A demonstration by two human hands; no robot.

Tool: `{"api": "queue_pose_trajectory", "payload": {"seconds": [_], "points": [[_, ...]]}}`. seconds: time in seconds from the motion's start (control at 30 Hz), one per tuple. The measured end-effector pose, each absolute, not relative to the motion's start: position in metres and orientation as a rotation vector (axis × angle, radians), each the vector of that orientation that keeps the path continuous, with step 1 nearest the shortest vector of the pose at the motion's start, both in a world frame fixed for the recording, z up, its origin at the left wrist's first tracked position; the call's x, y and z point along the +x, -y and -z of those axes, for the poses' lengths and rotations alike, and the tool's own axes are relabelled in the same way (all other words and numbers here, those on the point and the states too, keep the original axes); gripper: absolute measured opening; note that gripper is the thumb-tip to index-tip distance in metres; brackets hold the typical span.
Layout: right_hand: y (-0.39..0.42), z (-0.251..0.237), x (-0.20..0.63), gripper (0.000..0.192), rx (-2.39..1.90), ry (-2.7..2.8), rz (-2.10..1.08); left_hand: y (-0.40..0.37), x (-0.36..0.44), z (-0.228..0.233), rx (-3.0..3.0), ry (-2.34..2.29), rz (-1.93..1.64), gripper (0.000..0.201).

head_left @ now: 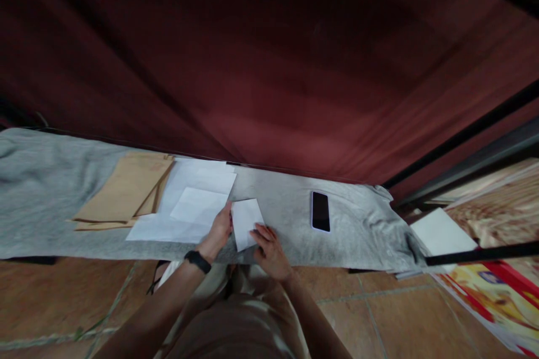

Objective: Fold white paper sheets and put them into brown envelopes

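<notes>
A small folded white sheet of paper is between my hands, over the grey cloth. My left hand pinches its left edge, the thumb on top. On the lower right side of the same paper rest the bent fingers of my right hand; what its thumb does underneath is hard to see. Just left of my left hand lie larger white sheets, with a smaller white piece on top of them. Farther left is a stack of brown paper envelopes or bags.
A phone with a dark screen lies on the cloth to the right. Dark red fabric rises behind the cloth-covered surface. At the right are a dark metal bar, a white panel and a red and yellow printed package. Tiled floor shows below.
</notes>
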State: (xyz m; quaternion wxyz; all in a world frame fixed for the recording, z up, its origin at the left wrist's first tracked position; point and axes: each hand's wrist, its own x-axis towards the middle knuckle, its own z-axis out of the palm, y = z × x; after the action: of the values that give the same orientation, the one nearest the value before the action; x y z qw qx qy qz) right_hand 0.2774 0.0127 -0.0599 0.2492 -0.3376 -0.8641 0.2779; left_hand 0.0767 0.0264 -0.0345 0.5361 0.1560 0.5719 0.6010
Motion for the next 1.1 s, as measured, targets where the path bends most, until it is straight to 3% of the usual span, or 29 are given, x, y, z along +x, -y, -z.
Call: {"api": "queue_pose_trajectory", "payload": {"seconds": [0.33,0.43,0.6,0.77,0.93,1.1], "points": [[-0.071,0.050,0.285,0.041,-1.227,1.284,-1.291,-0.043,0.086,0.018,1.098,-1.262,-1.018,0.029],[-0.079,0.051,0.291,0.035,-1.248,1.124,-1.348,-0.050,0.084,0.016,1.230,-1.425,-1.050,0.032],[-0.068,0.066,0.292,0.036,-1.297,1.017,-1.272,-0.042,0.079,0.034,1.175,-1.677,-1.196,0.050],[-0.050,0.075,0.291,0.027,-1.357,1.070,-1.149,-0.034,0.082,0.054,1.089,-1.733,-1.213,0.054],[-0.042,0.065,0.289,0.038,-1.287,1.698,-0.638,-0.052,0.076,0.050,1.371,-1.801,-1.060,0.055],[-0.037,0.066,0.267,0.047,-1.139,2.298,-0.328,-0.070,0.077,0.041,1.611,-1.810,-0.994,0.058]]}}
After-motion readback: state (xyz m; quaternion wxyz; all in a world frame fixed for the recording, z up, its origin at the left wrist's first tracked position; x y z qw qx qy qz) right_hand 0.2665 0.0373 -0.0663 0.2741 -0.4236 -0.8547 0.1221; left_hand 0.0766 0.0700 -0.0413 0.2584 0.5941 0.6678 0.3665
